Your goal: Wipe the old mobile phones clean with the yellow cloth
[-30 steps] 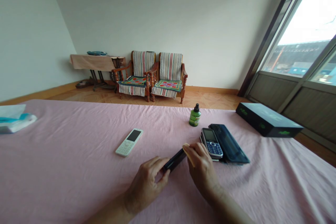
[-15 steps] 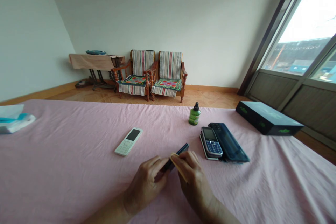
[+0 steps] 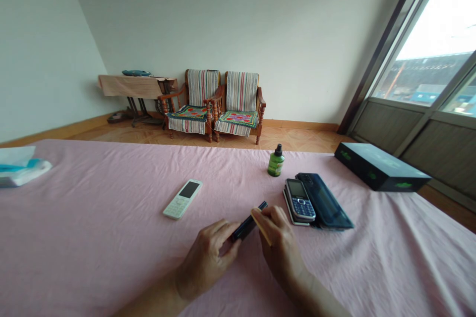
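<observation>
My left hand (image 3: 211,252) is closed on the lower end of a dark mobile phone (image 3: 245,228), held tilted edge-up above the pink cloth. In my right hand (image 3: 280,242) is a thin, pale-yellow cloth-like piece (image 3: 263,228), pinched between thumb and fingers against the phone's upper part. My right fingers hide some of the phone and of the yellow piece. To the left lies a white keypad phone (image 3: 183,199), screen up. On the right a dark blue keypad phone (image 3: 300,201) rests on another phone, beside a large dark smartphone (image 3: 325,201) with something under it.
A green bottle with a black cap (image 3: 275,161) stands behind the phones. A black box (image 3: 383,166) sits at the right, a tissue pack (image 3: 26,171) at the far left. Beyond the pink-covered surface (image 3: 92,218) are two wooden armchairs (image 3: 240,104) and a cloth-covered table (image 3: 136,87).
My right hand has slid a little up and right along the phone with the yellow piece, showing more of the phone's middle. My left hand has hardly moved.
</observation>
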`<state>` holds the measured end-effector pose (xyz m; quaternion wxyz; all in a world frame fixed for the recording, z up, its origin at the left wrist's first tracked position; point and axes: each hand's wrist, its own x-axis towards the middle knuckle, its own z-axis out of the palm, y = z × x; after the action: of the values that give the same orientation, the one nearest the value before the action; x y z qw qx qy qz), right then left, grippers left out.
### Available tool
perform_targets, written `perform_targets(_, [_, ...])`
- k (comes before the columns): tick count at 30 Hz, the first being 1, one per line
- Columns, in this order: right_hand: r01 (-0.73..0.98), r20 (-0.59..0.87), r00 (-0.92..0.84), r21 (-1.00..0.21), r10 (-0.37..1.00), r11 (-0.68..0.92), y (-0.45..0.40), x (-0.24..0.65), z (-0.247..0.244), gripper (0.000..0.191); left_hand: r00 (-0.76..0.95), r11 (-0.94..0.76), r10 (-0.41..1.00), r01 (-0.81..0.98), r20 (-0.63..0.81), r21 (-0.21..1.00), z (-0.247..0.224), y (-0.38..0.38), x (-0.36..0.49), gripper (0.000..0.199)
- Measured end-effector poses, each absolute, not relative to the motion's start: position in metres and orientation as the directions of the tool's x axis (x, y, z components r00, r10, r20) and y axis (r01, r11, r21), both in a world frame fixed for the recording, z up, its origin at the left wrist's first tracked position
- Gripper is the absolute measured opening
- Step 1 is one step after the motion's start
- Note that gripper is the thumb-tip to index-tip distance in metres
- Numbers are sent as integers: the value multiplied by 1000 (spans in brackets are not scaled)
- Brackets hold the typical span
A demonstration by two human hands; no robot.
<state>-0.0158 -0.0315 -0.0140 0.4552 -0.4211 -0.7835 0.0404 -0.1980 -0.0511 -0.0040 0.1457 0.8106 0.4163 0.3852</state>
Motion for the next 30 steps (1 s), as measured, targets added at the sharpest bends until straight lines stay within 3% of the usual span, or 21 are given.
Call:
perform_targets(4, [573, 662, -298, -452, 688, 684, -43, -25, -13, 32, 369, -609, 791, 547, 488, 574, -3, -52, -198, 31])
perform_targets(12, [688, 670, -154, -454, 726, 566, -7, 3, -10, 30, 342, -632, 762, 581, 550, 513, -8, -52, -199, 30])
perform_targets(22, [503, 649, -364, -466, 668, 727, -58, -36, -11, 28, 346, -563, 827, 505, 443, 655, -1, -53, -198, 19])
perform_targets(30, [415, 630, -506, -421, 589, 807, -60, -31, -11, 40, 325, -507, 860, 457, 393, 731, -4, -49, -201, 14])
